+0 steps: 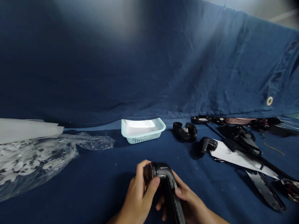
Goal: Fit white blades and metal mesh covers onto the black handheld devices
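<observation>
A black hand-held device (168, 189) with a round head and a long handle is held low in the middle of the view, above the blue cloth. My left hand (137, 194) is closed on its round head, thumb and fingers pinching the ring at the front. My right hand (189, 202) is wrapped round the handle from the right, thumb on its side. The underside of the device is hidden by my fingers.
A pale green mesh basket (161, 126) with white paper inside stands ahead. Black device parts (184, 131), a similar black device (206, 144) and white sheets (235, 157) lie to the right. Crumpled clear plastic (35, 161) and white sheets (25, 129) lie left. A blue cloth backdrop (149, 62) hangs behind.
</observation>
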`<move>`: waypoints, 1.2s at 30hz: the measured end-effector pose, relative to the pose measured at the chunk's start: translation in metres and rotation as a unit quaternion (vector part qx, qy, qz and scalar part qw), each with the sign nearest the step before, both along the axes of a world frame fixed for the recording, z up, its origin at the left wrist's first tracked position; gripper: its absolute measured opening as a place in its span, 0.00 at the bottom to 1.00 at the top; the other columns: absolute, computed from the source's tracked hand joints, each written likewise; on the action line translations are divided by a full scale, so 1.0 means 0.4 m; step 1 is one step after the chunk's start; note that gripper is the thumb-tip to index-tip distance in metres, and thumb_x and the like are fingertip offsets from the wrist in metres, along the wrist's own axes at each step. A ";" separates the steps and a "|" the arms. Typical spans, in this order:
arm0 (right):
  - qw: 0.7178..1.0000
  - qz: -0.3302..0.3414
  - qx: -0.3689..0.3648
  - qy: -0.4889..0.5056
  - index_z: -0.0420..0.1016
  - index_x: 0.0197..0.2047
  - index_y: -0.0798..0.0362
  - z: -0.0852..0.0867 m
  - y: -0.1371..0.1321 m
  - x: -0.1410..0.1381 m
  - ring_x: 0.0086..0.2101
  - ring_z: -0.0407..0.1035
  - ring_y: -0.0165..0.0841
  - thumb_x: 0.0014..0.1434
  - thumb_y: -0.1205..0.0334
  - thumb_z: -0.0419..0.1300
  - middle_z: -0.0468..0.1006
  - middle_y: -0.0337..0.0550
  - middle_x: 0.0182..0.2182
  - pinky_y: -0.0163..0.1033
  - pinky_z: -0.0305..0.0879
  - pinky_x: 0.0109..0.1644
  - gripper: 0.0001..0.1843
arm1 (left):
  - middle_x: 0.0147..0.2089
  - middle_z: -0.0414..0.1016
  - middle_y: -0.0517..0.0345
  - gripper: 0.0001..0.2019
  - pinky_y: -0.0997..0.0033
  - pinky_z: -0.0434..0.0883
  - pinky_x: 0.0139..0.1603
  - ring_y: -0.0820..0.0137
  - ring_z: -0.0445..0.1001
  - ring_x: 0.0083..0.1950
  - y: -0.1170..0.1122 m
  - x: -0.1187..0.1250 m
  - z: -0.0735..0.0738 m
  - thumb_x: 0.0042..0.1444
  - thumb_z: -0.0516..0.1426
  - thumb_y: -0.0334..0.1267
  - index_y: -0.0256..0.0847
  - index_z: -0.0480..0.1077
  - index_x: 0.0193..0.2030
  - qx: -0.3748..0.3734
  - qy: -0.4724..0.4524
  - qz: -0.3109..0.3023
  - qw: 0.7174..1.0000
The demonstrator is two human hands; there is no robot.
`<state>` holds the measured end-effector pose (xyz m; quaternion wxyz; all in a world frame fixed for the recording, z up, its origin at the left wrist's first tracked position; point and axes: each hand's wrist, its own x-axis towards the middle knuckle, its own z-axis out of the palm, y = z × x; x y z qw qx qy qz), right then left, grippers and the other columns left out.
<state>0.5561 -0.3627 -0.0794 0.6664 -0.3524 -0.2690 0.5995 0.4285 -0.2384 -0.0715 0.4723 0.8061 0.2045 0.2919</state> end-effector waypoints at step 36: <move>0.999 0.019 -0.040 -0.016 0.53 0.57 0.49 0.017 -0.002 0.014 0.33 0.78 0.44 0.60 0.42 0.56 0.76 0.52 0.43 0.48 0.71 0.36 0.29 | 0.31 0.71 0.61 0.20 0.73 0.72 0.28 0.71 0.71 0.28 0.010 0.002 -0.008 0.60 0.53 0.52 0.43 0.57 0.52 -0.037 -0.012 -0.022 0.999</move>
